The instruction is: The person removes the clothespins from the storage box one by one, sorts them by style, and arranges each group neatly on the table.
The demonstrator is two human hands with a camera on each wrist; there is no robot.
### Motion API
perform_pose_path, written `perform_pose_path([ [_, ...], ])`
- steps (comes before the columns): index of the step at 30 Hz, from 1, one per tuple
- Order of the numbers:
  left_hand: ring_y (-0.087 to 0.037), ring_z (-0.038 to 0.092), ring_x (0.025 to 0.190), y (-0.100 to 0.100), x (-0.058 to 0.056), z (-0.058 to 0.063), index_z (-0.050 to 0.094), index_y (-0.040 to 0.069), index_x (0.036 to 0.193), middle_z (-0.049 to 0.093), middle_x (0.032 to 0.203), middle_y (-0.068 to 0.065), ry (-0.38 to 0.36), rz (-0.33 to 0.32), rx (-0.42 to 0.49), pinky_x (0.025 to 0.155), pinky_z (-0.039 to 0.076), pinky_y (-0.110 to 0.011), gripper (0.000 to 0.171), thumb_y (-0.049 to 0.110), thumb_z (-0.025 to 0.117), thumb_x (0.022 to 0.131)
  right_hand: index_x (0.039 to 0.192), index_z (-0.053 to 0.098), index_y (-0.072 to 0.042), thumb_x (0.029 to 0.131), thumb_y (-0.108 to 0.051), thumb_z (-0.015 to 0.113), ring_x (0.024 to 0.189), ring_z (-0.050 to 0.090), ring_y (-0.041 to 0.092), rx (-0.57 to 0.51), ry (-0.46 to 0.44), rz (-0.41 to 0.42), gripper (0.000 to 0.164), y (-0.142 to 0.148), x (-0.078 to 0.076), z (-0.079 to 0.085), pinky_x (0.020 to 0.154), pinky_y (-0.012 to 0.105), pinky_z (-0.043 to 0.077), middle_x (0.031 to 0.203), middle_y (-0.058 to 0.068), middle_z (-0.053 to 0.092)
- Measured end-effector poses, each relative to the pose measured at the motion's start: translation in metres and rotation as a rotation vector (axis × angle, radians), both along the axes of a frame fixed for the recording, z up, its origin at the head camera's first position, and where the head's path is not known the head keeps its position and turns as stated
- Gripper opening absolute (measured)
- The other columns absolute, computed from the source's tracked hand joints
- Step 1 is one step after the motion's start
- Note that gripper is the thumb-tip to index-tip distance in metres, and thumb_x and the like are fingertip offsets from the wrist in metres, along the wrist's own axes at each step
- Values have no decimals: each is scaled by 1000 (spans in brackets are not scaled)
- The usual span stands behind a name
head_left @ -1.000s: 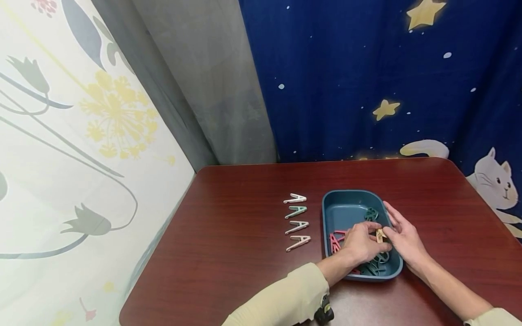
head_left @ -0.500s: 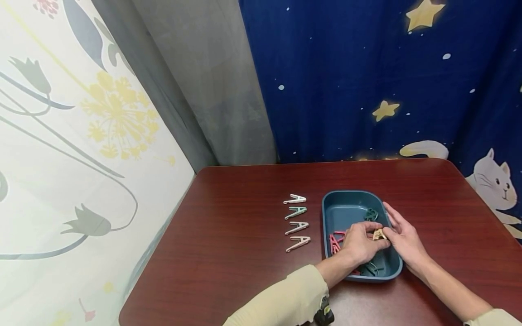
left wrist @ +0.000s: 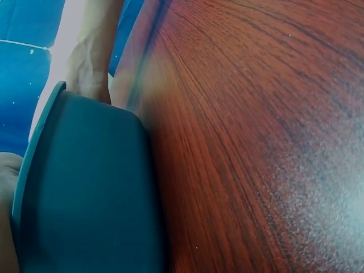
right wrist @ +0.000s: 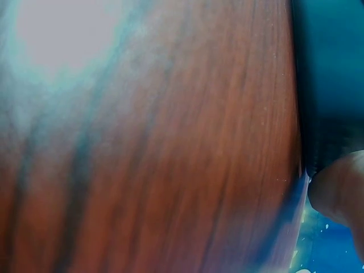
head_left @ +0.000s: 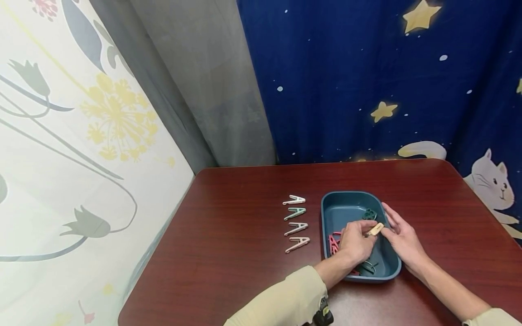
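Red-brown table (head_left: 236, 203) supports the bin (head_left: 341, 213): left hand (head_left: 356, 242) pinches the beige clip (head_left: 376, 229) over it, right hand (head_left: 403, 236) grips its right rim; extraction appears underway, next requiring a steady lift.

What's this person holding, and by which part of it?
The left hand pinches a pale yellow clip by its left end. The right hand is at the blue tray's right rim; whether it grips anything is unclear.
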State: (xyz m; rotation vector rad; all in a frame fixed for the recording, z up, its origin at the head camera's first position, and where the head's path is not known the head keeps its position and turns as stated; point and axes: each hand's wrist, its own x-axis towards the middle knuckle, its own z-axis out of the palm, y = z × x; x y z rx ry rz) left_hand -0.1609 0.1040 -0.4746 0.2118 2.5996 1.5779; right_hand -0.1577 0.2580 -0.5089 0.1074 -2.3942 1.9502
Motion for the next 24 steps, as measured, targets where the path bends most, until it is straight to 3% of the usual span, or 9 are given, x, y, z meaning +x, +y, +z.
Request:
perform_pose_path([
  [5,6,67,90,-1,-1,1,83,23,113,78,98,16,-3,28,43,80,52,-18,31,0,81,91,171,16,-11,110,-4,49,145,40,7,34,-8,-5,70,-1,-1,1,91,5,44,167,28,25],
  [10,5,68,82,1,-2,2,82,24,111,78,95,15,-29,40,108,71,53,-16,31,2,85,89,171,15,-12,110,-5,49,150,37,22,40,-25,-1,70,-1,-1,1,90,5,44,168,27,24],
  [17,4,69,83,2,-3,1,79,25,120,79,102,13,-32,-12,156,71,55,-16,38,2,85,90,171,13,-12,111,-8,51,153,33,34,59,-46,1,72,0,-1,2,89,4,43,170,26,23],
  [20,4,70,88,2,-2,1,78,25,124,79,105,13,-23,-40,157,72,55,-15,40,2,83,92,171,13,-12,111,-9,51,153,29,42,76,-59,-5,72,0,-1,3,89,3,41,170,25,22],
  [24,6,69,92,1,-2,0,78,27,126,78,108,14,2,-66,130,73,54,-14,39,6,82,94,171,14,-13,111,-9,52,152,31,43,95,-66,-16,72,1,-1,3,89,3,40,169,26,25],
])
